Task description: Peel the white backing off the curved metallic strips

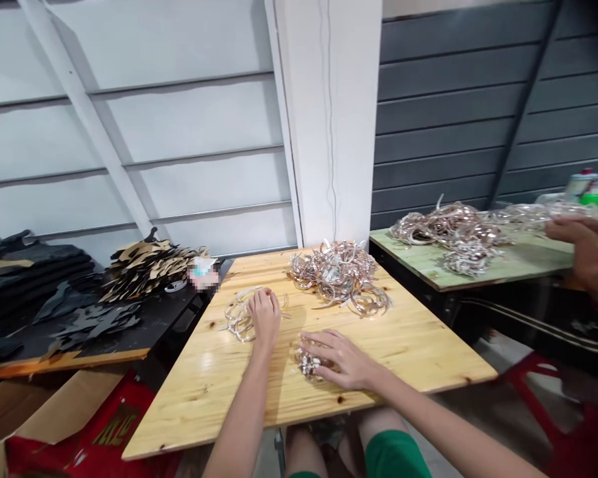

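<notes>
My left hand [266, 315] is at the left of the wooden table, its fingers bent down and closed at the edge of a loose bunch of thin shiny strips [236, 318]. The strips lie in loops, and the fingertips partly hide where they meet the hand. Spread fingers of my right hand [343, 358] lie over a small heap of silvery pieces [307, 362] nearer the front edge. The palm covers part of that heap. Farther back sits a large tangle of curled rose-gold and silver strips [336, 272].
To the left, a black table [154, 338] carries stacked dark and tan cut pieces [144, 269]. At right, a green-topped table [413, 262] holds more shiny strips [443, 226], with another person's hand [588, 249] beside them. A cardboard box [74, 405] stands low at left.
</notes>
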Motion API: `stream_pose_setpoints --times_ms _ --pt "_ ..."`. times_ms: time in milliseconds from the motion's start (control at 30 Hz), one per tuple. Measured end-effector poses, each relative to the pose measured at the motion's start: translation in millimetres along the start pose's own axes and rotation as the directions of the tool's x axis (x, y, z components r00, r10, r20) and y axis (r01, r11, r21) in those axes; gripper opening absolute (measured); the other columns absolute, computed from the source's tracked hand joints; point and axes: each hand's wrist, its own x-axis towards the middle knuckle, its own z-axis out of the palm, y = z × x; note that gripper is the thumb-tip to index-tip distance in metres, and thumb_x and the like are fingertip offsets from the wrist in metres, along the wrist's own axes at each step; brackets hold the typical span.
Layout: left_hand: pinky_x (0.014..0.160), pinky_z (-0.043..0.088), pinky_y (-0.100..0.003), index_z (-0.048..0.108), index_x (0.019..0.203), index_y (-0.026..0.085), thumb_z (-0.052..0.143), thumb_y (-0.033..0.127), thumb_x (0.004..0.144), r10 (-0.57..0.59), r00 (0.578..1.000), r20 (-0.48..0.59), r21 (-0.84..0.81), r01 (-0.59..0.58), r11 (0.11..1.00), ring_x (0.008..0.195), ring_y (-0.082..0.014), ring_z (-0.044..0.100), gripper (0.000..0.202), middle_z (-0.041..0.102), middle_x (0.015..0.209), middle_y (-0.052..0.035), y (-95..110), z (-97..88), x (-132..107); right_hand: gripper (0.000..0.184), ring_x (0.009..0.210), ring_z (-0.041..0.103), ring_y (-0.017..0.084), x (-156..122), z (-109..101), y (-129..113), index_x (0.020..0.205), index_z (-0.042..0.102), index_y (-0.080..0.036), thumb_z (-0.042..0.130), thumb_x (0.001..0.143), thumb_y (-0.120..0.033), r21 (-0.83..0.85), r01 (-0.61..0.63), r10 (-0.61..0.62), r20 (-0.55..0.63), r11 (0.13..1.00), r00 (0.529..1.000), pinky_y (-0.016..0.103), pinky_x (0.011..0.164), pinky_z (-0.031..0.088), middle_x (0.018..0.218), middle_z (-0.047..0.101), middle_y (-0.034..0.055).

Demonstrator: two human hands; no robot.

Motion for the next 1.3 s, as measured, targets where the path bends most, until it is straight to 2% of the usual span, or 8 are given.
stream_pose_setpoints --times_ms 67,200,267,467,633,833,1067,1300 --pt "0.098 0.038 -0.045 0.06 0.107 0.017 0.037 0.028 0.103 0.091 0.994 0.053 -0.021 -0.09 0.996 0.108 -0.0314 0.058 0.025 0.068 0.107 -0.0141 8.9 1.1 -3.6 0.065 0.142 0.05 0.026 1.7 2.0 -0.2 0.162 0.033 -0.024 0.051 0.102 -0.041 -0.017 -0.048 0.047 -0.078 0.999 0.996 0.049 0.121 0.031 0.157 0.049 0.0128" --pt "0.102 0.036 -0.045 0.063 0.107 0.02 0.037 0.026 0.103 0.262 0.952 0.157 -0.07 -0.254 0.965 0.107 -0.0291 0.059 0.027 0.07 0.106 -0.0125 24.1 1.9 -12.2 0.046 0.144 0.046 0.029 4.3 7.0 4.9 0.142 0.062 -0.021 0.05 0.101 -0.036 -0.091 -0.183 0.149 -0.293 0.979 0.944 0.045 0.117 0.037 0.16 0.044 0.0134" --pt "0.102 0.037 -0.044 0.064 0.106 0.02 0.037 0.026 0.103 0.321 0.926 0.2 -0.093 -0.308 0.947 0.105 -0.0285 0.06 0.027 0.07 0.103 -0.012 29.5 1.5 -18.2 0.042 0.145 0.044 0.029 5.3 9.5 7.5 0.136 0.067 -0.018 0.051 0.1 -0.033 -0.122 -0.263 0.205 -0.36 0.957 0.91 0.044 0.117 0.037 0.163 0.038 0.0145" --pt "0.09 0.047 -0.038 0.062 0.097 0.023 0.036 0.023 0.102 0.425 0.856 0.294 -0.175 -0.389 0.904 0.096 -0.0254 0.065 0.027 0.068 0.094 -0.0085 36.0 1.3 -36.3 0.046 0.147 0.04 0.031 11.1 16.2 11.9 0.137 0.063 -0.015 0.055 0.094 -0.025 -0.187 -0.502 0.43 -0.323 0.845 0.843 0.048 0.122 0.025 0.161 0.042 0.0173" --pt "0.086 0.05 -0.038 0.058 0.094 0.022 0.032 0.023 0.102 0.373 0.876 0.305 -0.197 -0.325 0.925 0.092 -0.0242 0.065 0.028 0.066 0.091 -0.0079 29.1 6.7 -39.1 0.032 0.144 0.041 0.038 15.8 22.9 16.7 0.116 0.073 -0.013 0.057 0.092 -0.027 -0.189 -0.614 0.533 -0.347 0.766 0.772 0.061 0.12 0.013 0.149 0.056 0.0209" --pt "0.089 0.051 -0.039 0.056 0.087 0.022 0.033 0.025 0.101 0.299 0.897 0.327 -0.198 -0.244 0.949 0.092 -0.0249 0.065 0.027 0.066 0.088 -0.0081 20.5 15.7 -39.5 0.041 0.146 0.036 0.038 16.2 24.4 20.5 0.124 0.068 -0.01 0.048 0.099 -0.035 -0.184 -0.684 0.589 -0.384 0.706 0.711 0.059 0.12 0.01 0.151 0.051 0.0245" --pt "0.09 0.051 -0.041 0.055 0.087 0.023 0.028 0.03 0.102 0.303 0.886 0.352 -0.232 -0.231 0.945 0.093 -0.0267 0.065 0.032 0.067 0.089 -0.0093 15.7 22.5 -37.6 0.035 0.144 0.037 0.037 15.7 24.3 23.5 0.118 0.071 -0.012 0.051 0.096 -0.032 -0.179 -0.725 0.622 -0.405 0.666 0.671 0.055 0.12 0.011 0.146 0.056 0.0219" --pt "0.092 0.05 -0.042 0.058 0.088 0.022 0.028 0.031 0.102 0.305 0.884 0.356 -0.221 -0.237 0.946 0.095 -0.0279 0.065 0.035 0.069 0.092 -0.0111 12.3 28.3 -37.1 0.029 0.123 0.054 0.033 18.2 25.4 25.7 0.109 0.073 -0.016 0.051 0.094 -0.028 -0.171 -0.745 0.633 -0.428 0.644 0.645 0.053 0.114 0.02 0.124 0.068 0.0185"
